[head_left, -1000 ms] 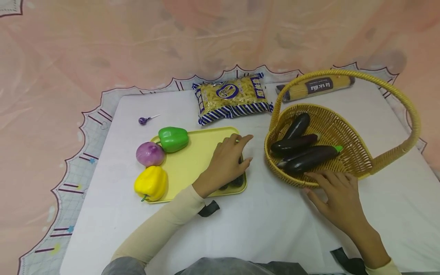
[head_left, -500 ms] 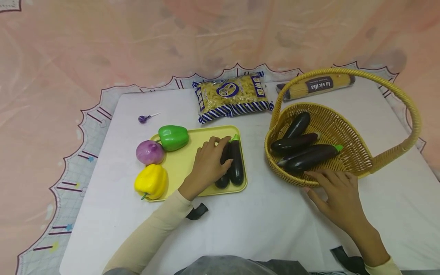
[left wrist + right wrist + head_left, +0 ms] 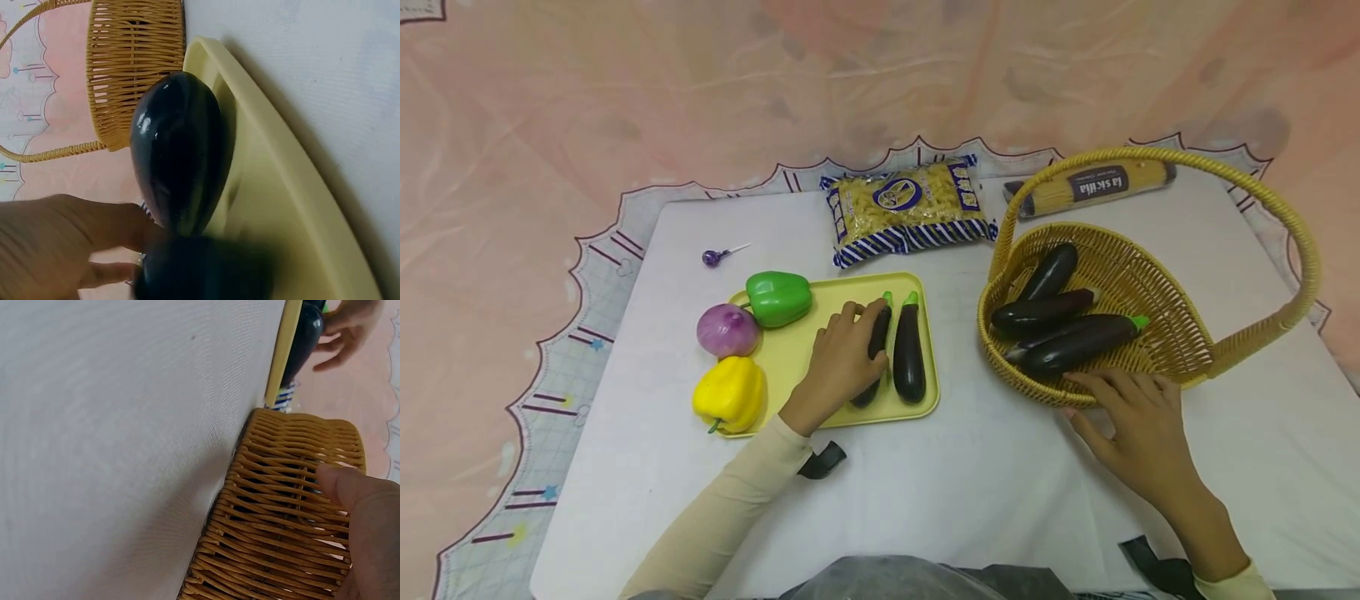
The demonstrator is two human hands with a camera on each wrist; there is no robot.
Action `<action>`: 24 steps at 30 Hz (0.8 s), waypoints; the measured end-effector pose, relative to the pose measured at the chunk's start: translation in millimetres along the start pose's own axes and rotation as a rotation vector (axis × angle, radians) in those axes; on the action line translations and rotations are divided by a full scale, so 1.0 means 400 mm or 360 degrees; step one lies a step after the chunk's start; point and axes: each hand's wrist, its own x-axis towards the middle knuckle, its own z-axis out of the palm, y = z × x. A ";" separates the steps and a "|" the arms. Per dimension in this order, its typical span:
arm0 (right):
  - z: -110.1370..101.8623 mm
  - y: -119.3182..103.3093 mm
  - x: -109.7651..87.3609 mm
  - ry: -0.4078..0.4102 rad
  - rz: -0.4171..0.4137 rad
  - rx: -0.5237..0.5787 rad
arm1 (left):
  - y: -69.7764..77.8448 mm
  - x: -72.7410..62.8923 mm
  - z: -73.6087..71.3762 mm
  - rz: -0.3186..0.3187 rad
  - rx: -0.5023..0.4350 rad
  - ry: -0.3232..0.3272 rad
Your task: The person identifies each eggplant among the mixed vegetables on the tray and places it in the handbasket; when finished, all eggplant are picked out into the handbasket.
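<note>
In the head view my left hand [image 3: 838, 354] holds a dark eggplant [image 3: 867, 395] over the yellow tray [image 3: 793, 358], thumb on one side and fingers on the other. A second eggplant [image 3: 909, 354] lies to its right, along the tray's right edge. The left wrist view shows that one [image 3: 178, 144] large, with the held one blurred at the bottom. My right hand [image 3: 1142, 442] grips the near rim of the wicker basket [image 3: 1172, 308], its thumb against the outer wall. Several eggplants [image 3: 1078, 348] lie inside the basket.
A green bell pepper [image 3: 778, 298], a purple onion [image 3: 727, 330] and a yellow bell pepper [image 3: 728, 395] sit at the tray's left edge. Behind are a lollipop [image 3: 715, 257], a pasta bag [image 3: 910, 208] and a spaghetti pack [image 3: 1097, 188]. The basket's tall handle [image 3: 1292, 250] arches up.
My left hand has moved left across the tray and now holds one eggplant, shifted left from its neighbour. Both tray eggplants, mostly hidden earlier, now show. The right hand stays at the basket.
</note>
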 end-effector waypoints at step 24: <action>0.002 0.004 0.001 -0.0028 0.0020 0.0001 | -0.085 -0.004 0.008 -0.0187 0.0065 0.0007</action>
